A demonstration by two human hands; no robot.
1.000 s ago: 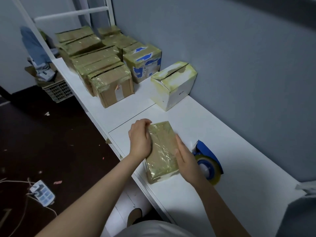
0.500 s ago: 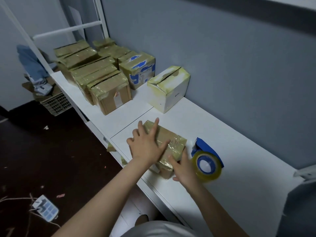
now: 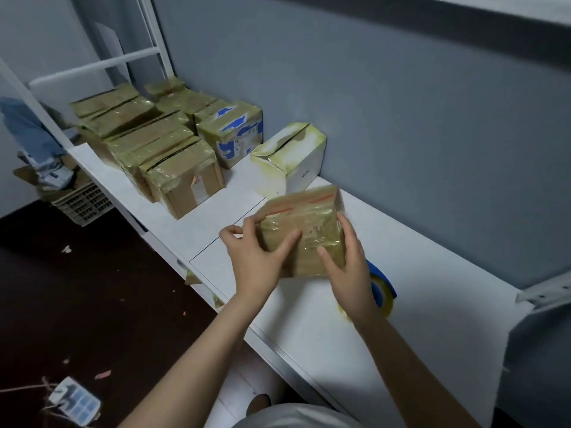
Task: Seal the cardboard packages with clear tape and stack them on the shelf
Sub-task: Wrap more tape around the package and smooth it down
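Tape-wrapped package [image 3: 304, 223], held tilted between both hands over the white shelf [image 3: 432, 273]. The left hand [image 3: 256, 261] grips its left edge, thumb laid across the near face; the right hand [image 3: 349, 267] clamps its right edge likewise. A blue tape dispenser [image 3: 381, 288] lies just behind the right wrist. A white box [image 3: 290, 159] and rows of sealed boxes [image 3: 173, 159] stand beyond.
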